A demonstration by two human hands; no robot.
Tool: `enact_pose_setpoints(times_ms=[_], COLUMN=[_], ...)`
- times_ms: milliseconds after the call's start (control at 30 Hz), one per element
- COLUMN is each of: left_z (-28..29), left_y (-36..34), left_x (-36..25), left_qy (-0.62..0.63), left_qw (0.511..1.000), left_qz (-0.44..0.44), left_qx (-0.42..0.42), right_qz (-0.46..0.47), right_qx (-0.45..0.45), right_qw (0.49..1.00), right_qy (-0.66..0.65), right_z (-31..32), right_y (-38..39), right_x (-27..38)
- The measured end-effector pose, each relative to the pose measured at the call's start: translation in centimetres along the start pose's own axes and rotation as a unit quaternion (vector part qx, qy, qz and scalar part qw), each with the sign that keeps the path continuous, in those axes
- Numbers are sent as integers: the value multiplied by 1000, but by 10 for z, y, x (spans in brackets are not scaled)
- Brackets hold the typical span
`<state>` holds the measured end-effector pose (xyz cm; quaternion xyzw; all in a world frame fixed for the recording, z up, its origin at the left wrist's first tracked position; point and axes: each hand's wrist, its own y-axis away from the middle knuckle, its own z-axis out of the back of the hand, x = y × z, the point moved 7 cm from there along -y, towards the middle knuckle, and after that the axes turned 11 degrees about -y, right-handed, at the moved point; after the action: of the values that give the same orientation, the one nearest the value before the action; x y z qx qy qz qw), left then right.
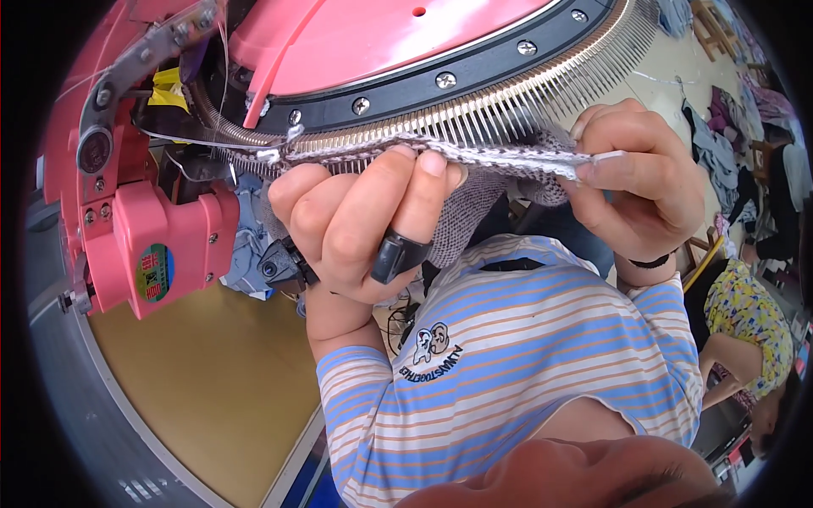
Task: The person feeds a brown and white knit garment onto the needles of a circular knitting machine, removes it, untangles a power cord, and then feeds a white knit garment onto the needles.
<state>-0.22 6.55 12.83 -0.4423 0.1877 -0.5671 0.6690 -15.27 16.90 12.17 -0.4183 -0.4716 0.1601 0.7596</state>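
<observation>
A pink circular knitting machine (398, 34) fills the top, with a curved row of metal needles (508, 106) along its black ring. A grey knitted fabric (491, 157) is stretched along the needles and hangs below them. My left hand (356, 220), with a black ring-like device on one finger, pinches the fabric's upper edge near the middle. My right hand (635, 182), with a black band at the wrist, pinches the same edge further right, close to the needles. My striped shirt (508, 356) shows below both hands.
A pink carriage block (161, 245) with a round sticker juts out at the left on a grey rim (76, 398). A tan surface (212, 372) lies below it. Another person in yellow floral clothing (749, 317) sits at the right, and clothes lie on the floor (720, 144).
</observation>
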Motion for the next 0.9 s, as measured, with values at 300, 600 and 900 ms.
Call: enact_pose_setpoints(times_ms=[300, 600, 900], left_z=[4, -8, -28], left_y=[-2, 15, 28], left_x=[10, 16, 18], left_qy=[112, 110, 4], left_qw=[993, 994, 1000], left_qz=[-11, 9, -3], left_qx=[-46, -29, 4], right_qz=[50, 145, 186], right_qx=[17, -27, -45], right_qw=[999, 989, 978], right_qy=[10, 5, 83], right_z=[-6, -20, -29], right_y=[0, 7, 7], right_x=[13, 14, -15])
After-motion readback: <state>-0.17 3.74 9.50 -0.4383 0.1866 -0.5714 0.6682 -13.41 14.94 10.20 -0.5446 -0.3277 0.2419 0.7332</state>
